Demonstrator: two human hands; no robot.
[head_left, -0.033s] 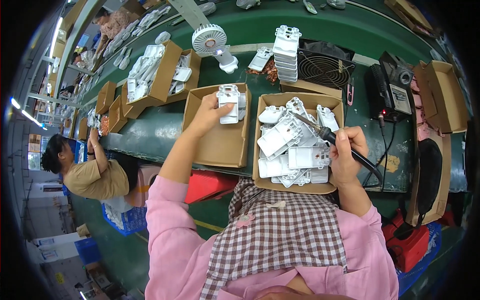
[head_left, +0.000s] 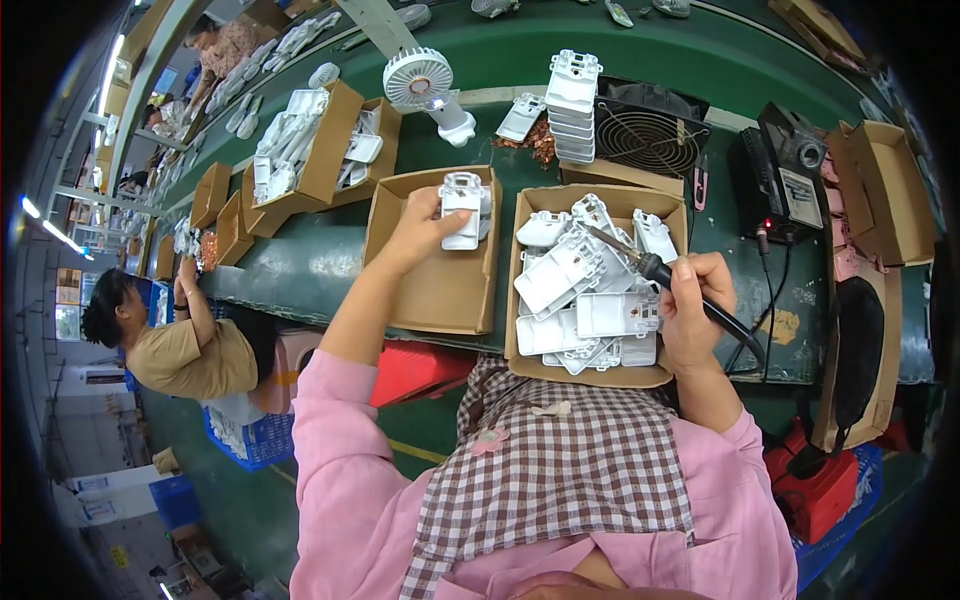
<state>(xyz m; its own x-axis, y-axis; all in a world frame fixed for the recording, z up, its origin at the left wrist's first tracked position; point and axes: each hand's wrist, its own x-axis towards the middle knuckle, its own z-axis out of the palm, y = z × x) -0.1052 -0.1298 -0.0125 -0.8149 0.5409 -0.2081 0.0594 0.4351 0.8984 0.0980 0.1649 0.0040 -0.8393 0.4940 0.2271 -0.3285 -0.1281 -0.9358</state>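
My left hand [head_left: 422, 232] pinches a white plastic housing [head_left: 462, 232] over the far end of a shallow cardboard box [head_left: 435, 300]; another white piece shows partly behind it. In my right hand [head_left: 694, 310] is a soldering iron [head_left: 656, 270] with a black handle, its tip pointing up and left. That tip is above a second cardboard box [head_left: 516, 350], which holds a heap of white plastic housings [head_left: 560, 280]. From the far side of this box rises a neat stack of similar housings [head_left: 573, 90].
A white fan [head_left: 420, 80] stands behind the left box, beside filled cartons [head_left: 320, 150]. Copper-coloured bits [head_left: 541, 143] lie near the stack. A black fan unit [head_left: 655, 130] is behind the right box; a black soldering station [head_left: 775, 185] with cables is farther right. Another person [head_left: 195, 350] sits left.
My left hand and its housing have shifted very slightly to the right. The right hand and soldering iron stay in place.
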